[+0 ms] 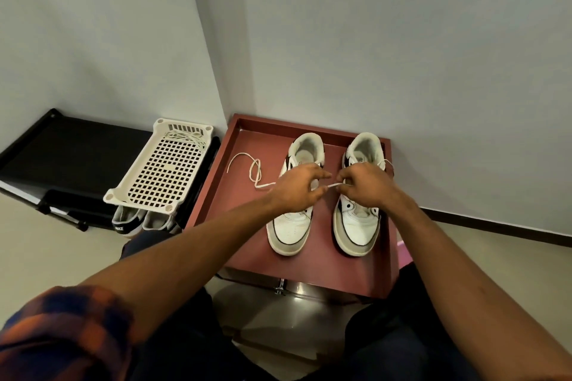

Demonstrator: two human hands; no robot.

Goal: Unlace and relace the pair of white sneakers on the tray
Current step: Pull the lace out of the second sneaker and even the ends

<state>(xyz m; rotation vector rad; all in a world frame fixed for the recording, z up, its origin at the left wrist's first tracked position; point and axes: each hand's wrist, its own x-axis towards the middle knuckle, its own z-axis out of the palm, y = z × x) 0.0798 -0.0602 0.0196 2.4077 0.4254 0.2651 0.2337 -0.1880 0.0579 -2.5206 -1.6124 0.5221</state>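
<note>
Closest in, a plaid sleeve (62, 328) sits rolled above the left forearm, and both bare forearms reach forward over knees in dark trousers (402, 334). The left hand (298, 190) hovers over the middle of the left sneaker (292, 226), its fingers curled and pinching a white lace (333, 185). The right hand (363, 185), over the tongue of the right sneaker (357, 226), pinches the same lace between thumb and forefinger. A short stretch of lace spans the gap between the hands, and its loose tail loops across the tray floor left of the left sneaker. Both sneakers stand side by side, toes toward the person, in a red-brown tray (226, 148) pushed into a corner of grey walls (402, 40). Left of the tray, a white plastic basket (161, 176) holding another lace (185, 137) rests on a black rack (62, 148), with other shoes (127, 223) beneath. Cream floor (46, 250) spreads alongside.
</note>
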